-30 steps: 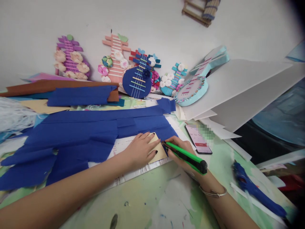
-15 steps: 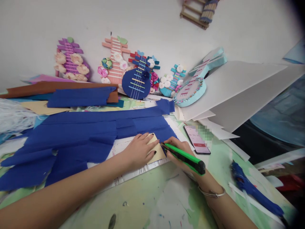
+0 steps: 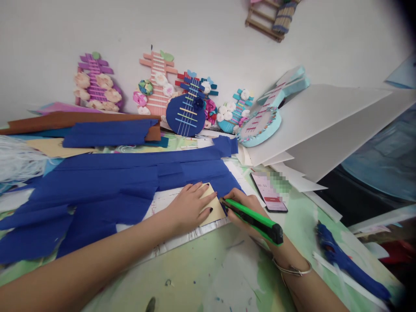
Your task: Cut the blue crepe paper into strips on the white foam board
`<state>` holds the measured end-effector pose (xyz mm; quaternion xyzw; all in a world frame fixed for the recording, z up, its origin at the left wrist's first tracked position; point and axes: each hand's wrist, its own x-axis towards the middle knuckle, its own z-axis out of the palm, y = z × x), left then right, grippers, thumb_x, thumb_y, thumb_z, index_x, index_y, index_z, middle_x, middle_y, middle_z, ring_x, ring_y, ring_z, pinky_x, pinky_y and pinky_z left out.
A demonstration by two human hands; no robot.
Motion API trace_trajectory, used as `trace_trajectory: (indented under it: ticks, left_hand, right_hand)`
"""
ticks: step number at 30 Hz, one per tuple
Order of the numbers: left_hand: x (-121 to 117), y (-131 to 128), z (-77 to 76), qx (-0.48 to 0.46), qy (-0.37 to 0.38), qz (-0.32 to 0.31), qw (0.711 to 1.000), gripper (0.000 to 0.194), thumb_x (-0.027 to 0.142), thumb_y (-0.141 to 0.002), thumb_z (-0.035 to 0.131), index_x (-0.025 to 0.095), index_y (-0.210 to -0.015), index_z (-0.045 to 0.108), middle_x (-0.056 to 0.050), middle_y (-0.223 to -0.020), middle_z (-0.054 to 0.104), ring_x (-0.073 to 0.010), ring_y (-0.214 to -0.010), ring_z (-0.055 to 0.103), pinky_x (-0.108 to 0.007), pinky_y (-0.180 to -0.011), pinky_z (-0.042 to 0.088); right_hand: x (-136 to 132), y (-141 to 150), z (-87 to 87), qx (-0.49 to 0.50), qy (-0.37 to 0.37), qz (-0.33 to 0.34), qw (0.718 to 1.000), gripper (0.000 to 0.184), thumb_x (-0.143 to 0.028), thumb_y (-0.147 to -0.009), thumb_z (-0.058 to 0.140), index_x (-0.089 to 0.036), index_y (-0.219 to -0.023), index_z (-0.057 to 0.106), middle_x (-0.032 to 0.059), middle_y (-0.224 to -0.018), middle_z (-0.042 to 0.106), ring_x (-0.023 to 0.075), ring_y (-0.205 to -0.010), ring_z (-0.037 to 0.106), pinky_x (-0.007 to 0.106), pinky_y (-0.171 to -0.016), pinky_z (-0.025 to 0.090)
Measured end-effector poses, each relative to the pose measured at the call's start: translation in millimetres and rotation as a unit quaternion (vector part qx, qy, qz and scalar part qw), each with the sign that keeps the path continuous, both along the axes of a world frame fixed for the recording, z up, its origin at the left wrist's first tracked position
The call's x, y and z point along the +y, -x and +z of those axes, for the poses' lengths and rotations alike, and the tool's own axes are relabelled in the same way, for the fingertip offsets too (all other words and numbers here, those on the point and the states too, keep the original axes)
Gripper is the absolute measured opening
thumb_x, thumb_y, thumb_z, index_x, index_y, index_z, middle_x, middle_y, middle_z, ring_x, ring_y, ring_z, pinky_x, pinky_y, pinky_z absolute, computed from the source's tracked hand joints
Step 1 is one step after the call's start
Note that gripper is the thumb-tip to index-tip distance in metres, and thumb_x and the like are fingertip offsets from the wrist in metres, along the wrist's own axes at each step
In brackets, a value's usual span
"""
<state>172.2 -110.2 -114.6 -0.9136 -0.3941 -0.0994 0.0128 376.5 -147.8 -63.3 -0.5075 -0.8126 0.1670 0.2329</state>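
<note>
While the worktop (image 3: pixel 182 277) is carrying the work, blue paper (image 3: pixel 107 182) is covering much of its left and middle in overlapping pieces. White sheets (image 3: pixel 312 125) are fanning out at right rear. White board (image 3: pixel 165 201) is lying partly under the blue paper, near edge showing. Pale blue lute (image 3: pixel 260 128) is leaning in front of the sheets; dark blue lute (image 3: pixel 186 113) is standing to its left, among other decorated ones.

Hands: left hand (image 3: pixel 190 206) is lying palm down, fingers extended and slightly spread, pressing on the card, gripping nothing. Right hand (image 3: pixel 243 208) is closing pen-style around the green cutter.

Glue gun (image 3: pixel 351 264) is lying at far right, well apart from both. Cutter (image 3: pixel 253 219) is slanting, butt toward the wearer, tip sitting right by the card's right edge; can't tell if it's touching. Phone (image 3: pixel 264 190) is lying just beyond the right hand. Card (image 3: pixel 212 208) is resting over the board, blue paper showing along its right edge. Bangle (image 3: pixel 294 271) is circling the right wrist.
</note>
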Motion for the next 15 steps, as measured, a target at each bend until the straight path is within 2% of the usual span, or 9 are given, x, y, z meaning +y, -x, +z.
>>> trace_trajectory:
  ticks: [15]
  left_hand:
    - [-0.7, 0.3, 0.3, -0.006, 0.001, -0.002, 1.0, 0.046, 0.037, -0.095, 0.034, 0.026, -0.139, 0.042, -0.011, -0.144, 0.041, -0.0326, -0.132, 0.035, -0.048, -0.103, 0.03]
  right_hand:
    - [-3.3, 0.7, 4.3, -0.016, 0.006, -0.001, 1.0, 0.014, -0.015, -0.075, 0.05, -0.021, -0.087, 0.053, -0.0001, -0.07, 0.062, 0.0128, -0.057, 0.053, 0.024, -0.057, 0.039]
